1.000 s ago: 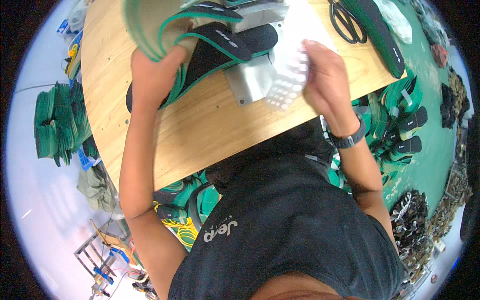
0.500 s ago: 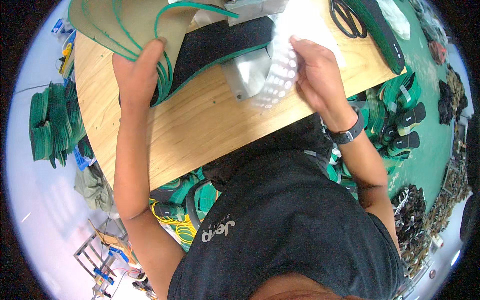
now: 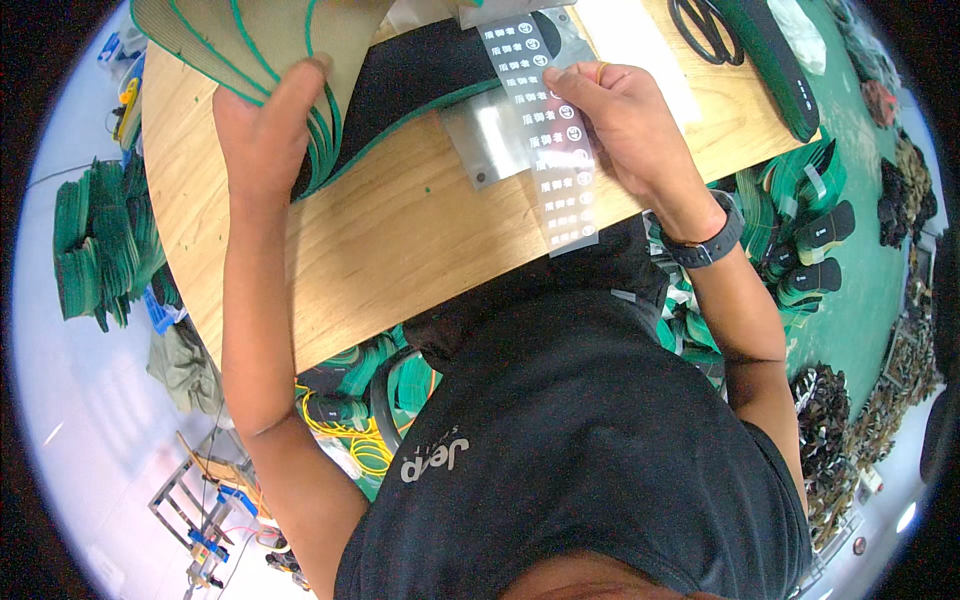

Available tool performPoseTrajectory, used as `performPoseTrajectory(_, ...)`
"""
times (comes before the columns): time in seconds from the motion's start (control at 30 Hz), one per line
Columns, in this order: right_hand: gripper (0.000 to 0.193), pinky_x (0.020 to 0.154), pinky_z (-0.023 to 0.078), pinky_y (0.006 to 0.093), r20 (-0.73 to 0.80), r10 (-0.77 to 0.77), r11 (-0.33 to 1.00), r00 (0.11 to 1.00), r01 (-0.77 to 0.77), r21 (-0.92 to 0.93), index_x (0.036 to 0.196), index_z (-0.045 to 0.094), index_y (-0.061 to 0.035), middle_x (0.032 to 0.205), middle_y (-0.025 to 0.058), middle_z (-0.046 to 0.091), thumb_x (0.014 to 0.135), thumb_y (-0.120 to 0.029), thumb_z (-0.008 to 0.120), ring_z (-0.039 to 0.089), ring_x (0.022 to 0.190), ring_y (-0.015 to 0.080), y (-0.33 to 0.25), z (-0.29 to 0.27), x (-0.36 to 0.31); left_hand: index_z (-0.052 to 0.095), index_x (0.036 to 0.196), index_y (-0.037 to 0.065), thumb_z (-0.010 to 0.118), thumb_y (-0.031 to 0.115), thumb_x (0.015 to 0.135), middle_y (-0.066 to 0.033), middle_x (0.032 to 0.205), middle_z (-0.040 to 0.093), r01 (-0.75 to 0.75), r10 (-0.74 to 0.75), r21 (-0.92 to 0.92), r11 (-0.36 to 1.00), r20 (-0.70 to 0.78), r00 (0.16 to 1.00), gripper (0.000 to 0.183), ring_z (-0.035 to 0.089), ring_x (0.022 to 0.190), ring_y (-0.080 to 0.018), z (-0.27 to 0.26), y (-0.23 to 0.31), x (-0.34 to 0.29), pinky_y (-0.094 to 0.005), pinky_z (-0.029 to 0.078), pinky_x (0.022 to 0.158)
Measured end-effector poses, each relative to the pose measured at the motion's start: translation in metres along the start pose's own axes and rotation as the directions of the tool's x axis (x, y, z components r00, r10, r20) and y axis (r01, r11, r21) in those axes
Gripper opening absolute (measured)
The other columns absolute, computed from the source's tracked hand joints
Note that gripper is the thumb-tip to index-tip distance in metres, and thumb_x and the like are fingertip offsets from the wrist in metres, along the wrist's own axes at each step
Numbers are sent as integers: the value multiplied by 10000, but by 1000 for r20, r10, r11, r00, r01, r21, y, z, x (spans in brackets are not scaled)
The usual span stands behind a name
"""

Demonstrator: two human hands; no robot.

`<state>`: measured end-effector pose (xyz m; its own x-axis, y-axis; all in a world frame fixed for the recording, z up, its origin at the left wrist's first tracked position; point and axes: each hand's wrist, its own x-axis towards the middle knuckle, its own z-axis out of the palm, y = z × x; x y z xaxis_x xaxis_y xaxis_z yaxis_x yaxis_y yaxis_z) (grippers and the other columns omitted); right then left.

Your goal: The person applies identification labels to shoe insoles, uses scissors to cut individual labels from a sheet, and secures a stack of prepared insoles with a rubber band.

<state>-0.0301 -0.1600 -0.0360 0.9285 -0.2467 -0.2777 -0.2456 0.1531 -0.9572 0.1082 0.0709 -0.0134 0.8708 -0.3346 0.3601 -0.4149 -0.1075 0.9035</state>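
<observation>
My left hand is closed on the near edge of a fanned stack of tan mats with green edges, at the table's far left. Black faces of the same pieces show beneath and to the right. In my right hand a clear strip of white printed stickers hangs from thumb and fingers. Its upper part passes in front of the black piece and its lower end reaches over the table's front edge. Behind the strip lies a shiny metal plate, partly hidden.
The wooden table carries a coiled black cable and a black, green-edged piece at the far right. Stacks of green-edged pieces stand left; more bundles lie right. Yellow cable lies below the table.
The sticker strip, blurred before, now hangs sharp and has shifted slightly left at its top. My right hand has turned a little, and the left hand's stack is tilted slightly differently.
</observation>
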Motion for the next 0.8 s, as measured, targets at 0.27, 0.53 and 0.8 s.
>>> performPoseTrajectory(0.27,318,397,362,208,-25,-63,996,998,61,-67,665,599,-21,549,30,586,904,-226,561,493,432,62,7,1,0,633,854,-14,669,154,753,-19,769,629,42,-41,115,992,-13,999,199,574,718,-121,3,3,-3,-267,455,686)
performPoseTrajectory(0.53,239,408,388,176,0,-23,999,1000,23,-32,745,601,-19,603,5,581,912,-187,568,512,453,47,0,4,-3,638,981,16,731,203,713,-96,835,661,-170,64,381,909,275,959,340,614,754,-178,26,12,-10,-330,486,732)
performPoseTrajectory(0.8,298,358,378,192,26,53,997,998,-51,-61,665,565,-48,530,18,558,899,-231,557,512,403,74,-13,1,-4,612,1061,39,789,220,688,-98,903,681,-135,-153,621,772,387,909,451,644,842,-200,29,24,-7,-342,501,787)
